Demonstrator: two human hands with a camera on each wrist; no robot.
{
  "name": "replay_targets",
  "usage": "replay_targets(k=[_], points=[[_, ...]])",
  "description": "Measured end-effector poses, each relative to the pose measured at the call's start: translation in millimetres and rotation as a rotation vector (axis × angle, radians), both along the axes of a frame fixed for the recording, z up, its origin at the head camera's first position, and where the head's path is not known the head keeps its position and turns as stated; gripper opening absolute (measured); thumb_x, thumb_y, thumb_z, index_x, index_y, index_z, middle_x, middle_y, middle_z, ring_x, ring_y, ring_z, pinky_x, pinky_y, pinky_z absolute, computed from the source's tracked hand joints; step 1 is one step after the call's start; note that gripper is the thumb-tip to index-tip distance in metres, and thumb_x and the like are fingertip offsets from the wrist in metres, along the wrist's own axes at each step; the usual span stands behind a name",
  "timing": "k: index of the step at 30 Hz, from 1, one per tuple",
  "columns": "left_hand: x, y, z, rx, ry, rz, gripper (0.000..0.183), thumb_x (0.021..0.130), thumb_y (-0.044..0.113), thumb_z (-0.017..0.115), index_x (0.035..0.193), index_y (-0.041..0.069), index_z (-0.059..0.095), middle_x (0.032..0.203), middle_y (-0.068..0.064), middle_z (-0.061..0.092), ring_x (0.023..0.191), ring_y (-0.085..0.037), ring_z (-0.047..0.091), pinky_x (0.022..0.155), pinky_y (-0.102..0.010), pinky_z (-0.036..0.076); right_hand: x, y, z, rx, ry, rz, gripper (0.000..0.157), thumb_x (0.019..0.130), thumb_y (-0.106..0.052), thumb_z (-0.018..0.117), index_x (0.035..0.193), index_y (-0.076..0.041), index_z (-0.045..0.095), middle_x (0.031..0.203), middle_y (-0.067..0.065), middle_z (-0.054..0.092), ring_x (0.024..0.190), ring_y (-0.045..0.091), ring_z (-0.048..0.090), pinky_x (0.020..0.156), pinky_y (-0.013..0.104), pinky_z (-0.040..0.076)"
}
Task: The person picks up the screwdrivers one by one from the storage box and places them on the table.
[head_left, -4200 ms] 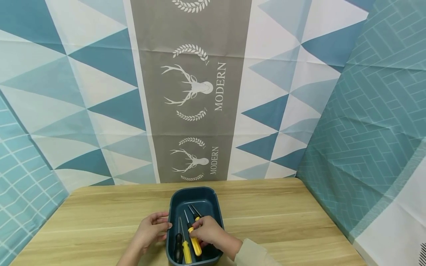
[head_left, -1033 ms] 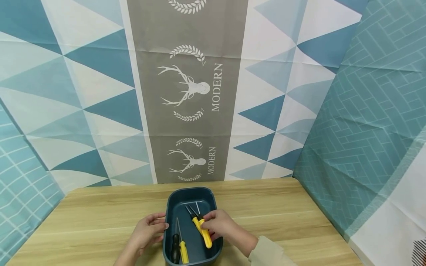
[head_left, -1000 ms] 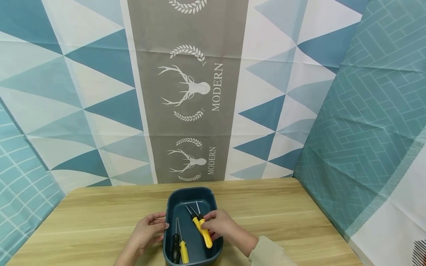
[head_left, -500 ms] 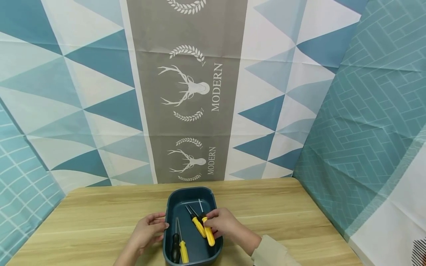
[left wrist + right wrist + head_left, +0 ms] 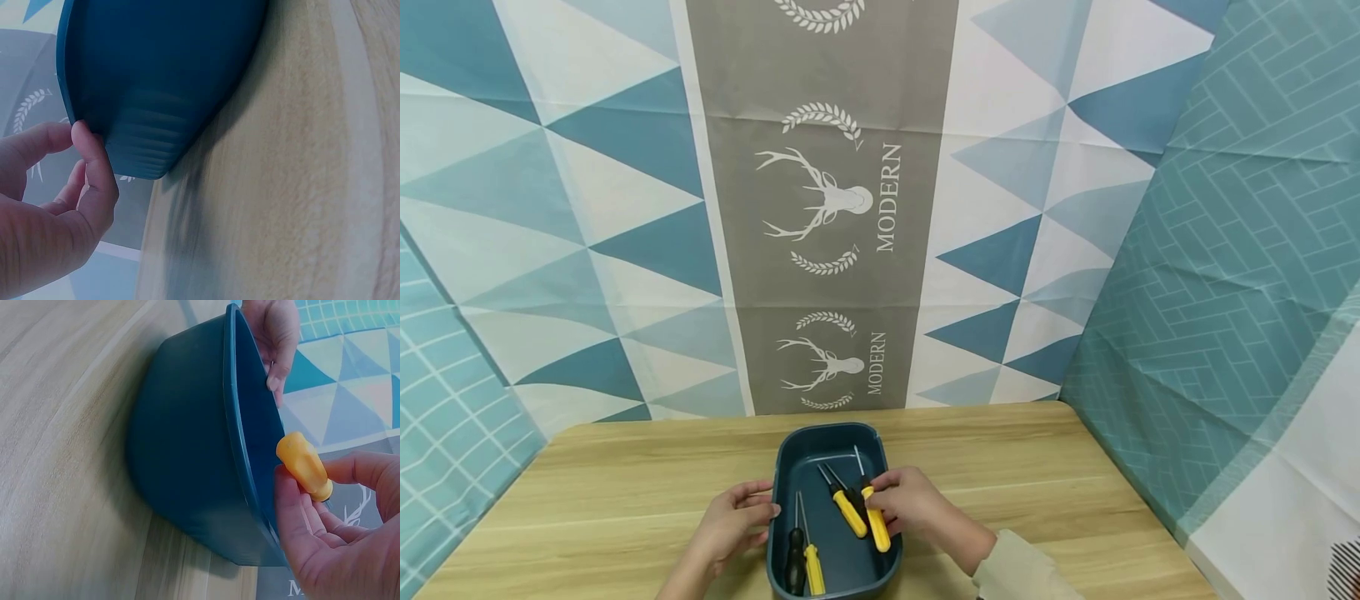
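A deep dark-blue plastic bin point(image 5: 782, 467) stands on the wooden table. My left hand point(image 5: 733, 521) pinches the bin's left rim between thumb and fingers. Inside the bin's right side, my right hand point(image 5: 913, 507) pinches a yellow-handled screwdriver point(image 5: 877, 525), its thin shaft pointing to the far end; in the right wrist view the yellow handle point(image 5: 302, 464) shows above the rim. Left of it lie another screwdriver with a yellow and black handle point(image 5: 850, 514) and a black handle point(image 5: 856, 500) partly covered. A black screwdriver point(image 5: 796, 562) and a slim yellow one point(image 5: 814, 571) lie along the left wall.
The wooden table point(image 5: 1000, 467) extends to both sides of the bin. Behind it hangs a patterned cloth point(image 5: 820, 275) with triangles and deer heads, and a teal cloth point(image 5: 1210, 292) covers the right side.
My right hand has shifted the held screwdriver rightward toward the bin's right wall, apart from the other yellow and black one it crossed a second ago. My left hand keeps its place on the rim.
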State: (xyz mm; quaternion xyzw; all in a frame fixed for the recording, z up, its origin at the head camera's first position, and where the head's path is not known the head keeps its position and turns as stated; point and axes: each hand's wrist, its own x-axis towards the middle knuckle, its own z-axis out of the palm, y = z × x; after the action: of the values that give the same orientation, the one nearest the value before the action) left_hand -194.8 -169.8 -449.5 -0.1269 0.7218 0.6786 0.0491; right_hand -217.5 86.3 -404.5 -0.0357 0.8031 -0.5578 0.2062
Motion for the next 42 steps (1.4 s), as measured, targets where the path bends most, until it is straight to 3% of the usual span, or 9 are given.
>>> replay_targets(k=[14,42], points=[[0.2,-0.3,0.2,0.003,0.004,-0.005,0.051,0.082,0.004,0.065,0.128,-0.006,0.046,0.107,-0.018,0.058,0.078,-0.019,0.062,0.065,-0.035,0.054,-2.3,11.0,0.9,0.051,0.022,-0.017,0.033,0.082,-0.008,0.066,0.112,0.005,0.059,0.087,0.010,0.062,0.064,0.014,0.060,0.060,0.032,0.056],[0.1,0.0,2.2,-0.016,0.000,-0.007,0.051,0.082,0.005,0.066,0.128,-0.005,0.046,0.108,-0.018,0.059,0.079,-0.019,0.062,0.065,-0.035,0.054,-2.7,30.8,-0.4,0.018,0.037,-0.013,0.034,0.082,-0.010,0.064,0.111,0.007,0.058,0.085,0.010,0.063,0.063,0.013,0.060,0.061,0.033,0.056]])
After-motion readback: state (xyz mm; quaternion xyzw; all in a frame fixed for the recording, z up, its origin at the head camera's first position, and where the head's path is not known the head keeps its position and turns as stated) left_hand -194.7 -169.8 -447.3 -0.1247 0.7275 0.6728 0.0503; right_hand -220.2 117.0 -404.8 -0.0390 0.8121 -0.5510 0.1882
